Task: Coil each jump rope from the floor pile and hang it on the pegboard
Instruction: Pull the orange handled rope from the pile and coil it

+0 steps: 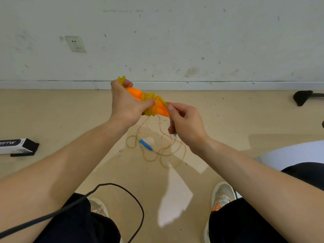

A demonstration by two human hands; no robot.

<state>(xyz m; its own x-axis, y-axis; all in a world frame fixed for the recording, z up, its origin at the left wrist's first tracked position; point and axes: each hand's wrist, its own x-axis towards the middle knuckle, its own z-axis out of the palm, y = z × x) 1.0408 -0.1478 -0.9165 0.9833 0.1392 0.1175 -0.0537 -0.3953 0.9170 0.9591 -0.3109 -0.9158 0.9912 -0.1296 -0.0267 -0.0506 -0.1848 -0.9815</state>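
An orange-handled jump rope (135, 94) with a translucent yellow cord is held up in front of me, its cord wound round the two handles. My left hand (125, 104) grips the bundle, with a loop of cord sticking up above its fingers. My right hand (184, 120) pinches the yellow cord at the handles' lower end. On the floor below lies a second jump rope (156, 151) with a blue handle (145, 144), its pale cord spread in loose loops. No pegboard is in view.
A white wall with a socket (75, 44) stands ahead. A black-and-white box (17, 146) lies on the floor at left, a black object (302, 97) at right. A black cable (122, 187) loops over my knees; my shoes (222, 195) are below.
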